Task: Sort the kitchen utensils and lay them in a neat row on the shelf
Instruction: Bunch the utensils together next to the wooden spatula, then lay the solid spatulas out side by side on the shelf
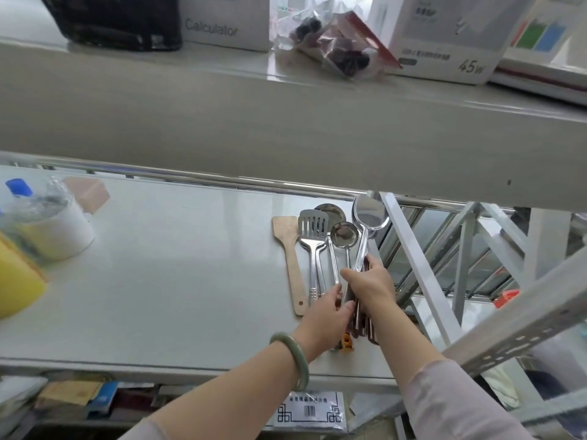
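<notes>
On the right part of the white shelf (165, 265) lie a wooden spatula (290, 255), a slotted steel turner (313, 236), a large ladle (335, 211) half hidden behind it, and a small ladle (343, 237). My right hand (370, 285) grips the handle of a large steel serving spoon (368, 214) together with dark brown handles that stick out below the hand. My left hand (328, 308), a green bangle on its wrist, has its fingers closed around steel handles in the bunch. An orange handle end (347, 342) peeks out under the left wrist.
A clear bottle with a blue cap (25, 198), a white roll (60, 230) and a yellow object (16, 281) stand at the shelf's left. The upper shelf board (286, 128) overhangs closely. Diagonal metal frame struts (419, 268) rise right beside the utensils.
</notes>
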Demonstrator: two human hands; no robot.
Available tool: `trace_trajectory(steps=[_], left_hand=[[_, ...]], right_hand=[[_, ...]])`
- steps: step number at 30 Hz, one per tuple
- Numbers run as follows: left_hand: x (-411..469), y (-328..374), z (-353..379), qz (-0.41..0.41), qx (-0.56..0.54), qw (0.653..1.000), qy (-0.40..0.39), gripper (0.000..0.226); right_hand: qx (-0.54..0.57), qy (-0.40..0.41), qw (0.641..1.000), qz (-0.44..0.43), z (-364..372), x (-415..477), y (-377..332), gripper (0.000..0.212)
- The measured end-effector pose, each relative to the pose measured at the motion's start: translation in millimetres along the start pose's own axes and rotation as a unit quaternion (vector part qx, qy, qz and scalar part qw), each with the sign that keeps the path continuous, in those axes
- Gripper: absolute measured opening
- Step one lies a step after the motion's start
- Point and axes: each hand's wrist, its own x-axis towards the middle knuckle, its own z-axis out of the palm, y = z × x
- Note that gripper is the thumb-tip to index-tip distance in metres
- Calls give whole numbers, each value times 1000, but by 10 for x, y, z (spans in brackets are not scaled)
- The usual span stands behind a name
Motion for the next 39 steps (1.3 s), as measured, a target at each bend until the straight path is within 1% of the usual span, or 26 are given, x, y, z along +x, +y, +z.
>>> trace_trajectory(steps=[2, 3, 4, 8, 13, 15, 17, 20, 23, 25, 29, 34, 37, 39], left_hand=[[24, 9, -18, -6, -43, 999, -14, 18], [27, 7, -38, -2, -45, 999, -5, 12], [28, -9, -66, 3, -49, 999, 5, 10], [-56, -89, -269, 23, -92, 995, 28, 15], [-193, -317, -679, 20, -115, 989, 90, 20], [-283, -394, -883, 27, -110, 987, 113, 25], [-382, -499, -1120, 35, -100, 985, 135, 28], [-548, -652, -1490, 39, -96, 982, 161, 28], [-719, -807, -1846, 32, -96, 976, 191, 24], [-832, -926, -2062, 24, -97, 972, 211, 24], [-1021, -1165, -2428, -10, -81, 971, 225, 22], [-1121, -1341, -2753, -40, -74, 968, 237, 25], [-1144, -1388, -2876, -53, -61, 969, 234, 23], [-1138, -1386, -2930, -61, -28, 969, 237, 25]], right_hand=[[25, -1, 1000, -5, 46, -61, -63, 72], [25, 1, 1000, -14, 77, -87, -95, 70], [22, 1, 1000, -22, 105, -121, -132, 70], [37, -6, 998, -56, 269, -242, -282, 65], [145, -45, 987, -60, 651, -391, -502, 46], [168, -74, 981, -57, 843, -445, -591, 51], [174, -97, 977, -76, 1036, -534, -716, 53], [172, -135, 972, -84, 1377, -693, -896, 49], [196, -178, 962, -63, 1764, -858, -1042, 45], [194, -197, 960, -52, 2008, -980, -1119, 46], [168, -215, 961, -35, 2449, -1203, -1226, 45], [120, -199, 972, -27, 2829, -1387, -1321, 57], [89, -181, 979, -30, 2890, -1445, -1391, 49], [81, -164, 983, -35, 2943, -1435, -1404, 48]])
